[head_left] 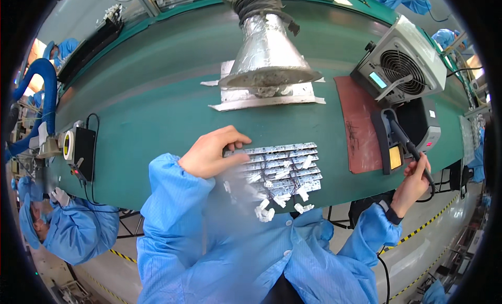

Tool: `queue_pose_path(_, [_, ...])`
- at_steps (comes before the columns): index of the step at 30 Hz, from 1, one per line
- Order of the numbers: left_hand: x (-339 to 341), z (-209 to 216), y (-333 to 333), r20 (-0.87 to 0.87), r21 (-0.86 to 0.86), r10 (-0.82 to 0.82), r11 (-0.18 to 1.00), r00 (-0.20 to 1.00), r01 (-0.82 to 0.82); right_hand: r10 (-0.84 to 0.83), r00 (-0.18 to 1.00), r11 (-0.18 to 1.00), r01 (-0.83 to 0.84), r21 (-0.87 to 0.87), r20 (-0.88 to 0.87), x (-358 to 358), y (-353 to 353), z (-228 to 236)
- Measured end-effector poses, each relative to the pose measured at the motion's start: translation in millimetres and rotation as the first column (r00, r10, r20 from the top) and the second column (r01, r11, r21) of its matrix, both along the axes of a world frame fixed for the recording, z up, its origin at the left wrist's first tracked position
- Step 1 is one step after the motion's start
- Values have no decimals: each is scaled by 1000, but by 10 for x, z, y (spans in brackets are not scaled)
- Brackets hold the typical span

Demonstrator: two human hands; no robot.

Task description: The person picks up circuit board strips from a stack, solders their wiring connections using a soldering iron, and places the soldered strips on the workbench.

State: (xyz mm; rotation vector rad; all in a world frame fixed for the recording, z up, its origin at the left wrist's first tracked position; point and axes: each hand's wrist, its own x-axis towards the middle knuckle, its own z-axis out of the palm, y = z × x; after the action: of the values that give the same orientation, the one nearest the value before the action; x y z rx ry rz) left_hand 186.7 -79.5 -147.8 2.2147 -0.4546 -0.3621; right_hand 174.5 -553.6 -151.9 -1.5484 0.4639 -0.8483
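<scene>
One soldering iron [406, 138] runs from right grip [410, 188] to stand [382, 139].

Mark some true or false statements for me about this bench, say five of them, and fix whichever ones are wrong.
1. The right hand holds the soldering iron. True.
2. The left hand is on that iron too. False: it is at the left ends of the circuit strips.
3. White connectors lie among the strips. True.
4. The yellow pad sits left of the strips. False: it is to their right, in the iron's stand.
5. The silver cone-shaped hood is beyond the strips, farther from the person. True.
</scene>
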Motion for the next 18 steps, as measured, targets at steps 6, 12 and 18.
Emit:
queue_pose_path(6, [-421,383,177,242,-286,126,957,962,-54,-183,979,978,191,-86,92,-117,-137,118])
queue_pose_path(12, [-1932,-142,81,-388,-200,-300,951,872,238,-375,875,924,381,42,308,-522,-119,408])
queue_pose_path(18, [-2244,-1983,278,206,484,439,731,875,-481,119,884,946,-239,218,452,-467,304,548])
